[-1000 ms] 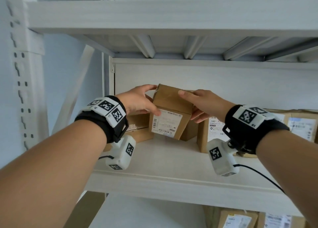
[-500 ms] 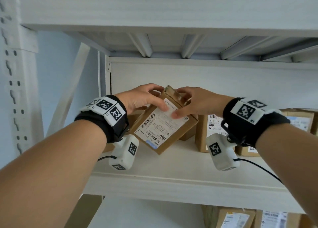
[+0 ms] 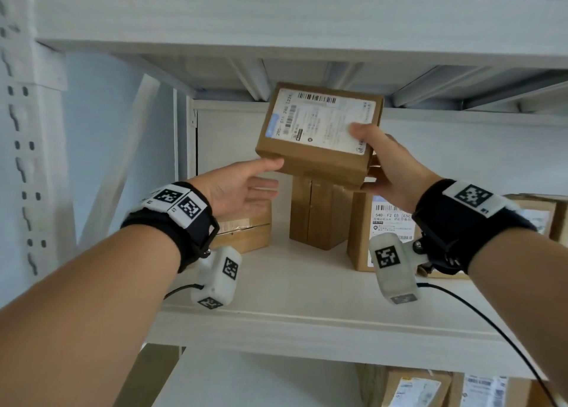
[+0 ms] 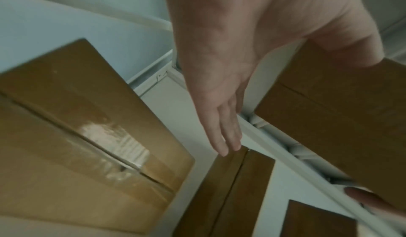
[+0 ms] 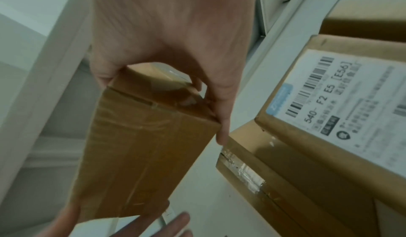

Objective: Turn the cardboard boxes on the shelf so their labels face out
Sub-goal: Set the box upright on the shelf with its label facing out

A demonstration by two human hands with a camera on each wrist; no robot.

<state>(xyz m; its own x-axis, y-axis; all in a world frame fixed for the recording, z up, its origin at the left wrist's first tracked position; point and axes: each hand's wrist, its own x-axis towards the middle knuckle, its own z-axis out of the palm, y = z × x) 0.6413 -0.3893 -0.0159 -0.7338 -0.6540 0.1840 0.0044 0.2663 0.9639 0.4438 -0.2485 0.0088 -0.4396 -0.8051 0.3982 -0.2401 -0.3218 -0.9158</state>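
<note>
A brown cardboard box (image 3: 319, 133) is raised above the shelf board (image 3: 307, 283), its white barcode label turned toward me. My right hand (image 3: 387, 167) grips its right end, thumb on the label and fingers underneath; the right wrist view shows the same box (image 5: 142, 145) pinched in that hand (image 5: 164, 41). My left hand (image 3: 246, 185) is flat and palm-up below the box's left corner, with only the thumb touching it. In the left wrist view its straight fingers (image 4: 226, 136) hold nothing. Behind stands an upright box (image 3: 319, 213) showing taped cardboard, no label.
A flat box (image 3: 246, 228) lies at the shelf's left, taped seam out. A labelled box (image 3: 384, 228) stands to the right, with another box (image 3: 534, 213) beyond it. The upper shelf's underside (image 3: 307, 68) is just above the held box. Labelled boxes (image 3: 415, 388) sit on the lower shelf.
The box has risen from the shelf and turned so its label squarely faces me. My left hand has let go and dropped open beneath it; my right hand keeps its grip.
</note>
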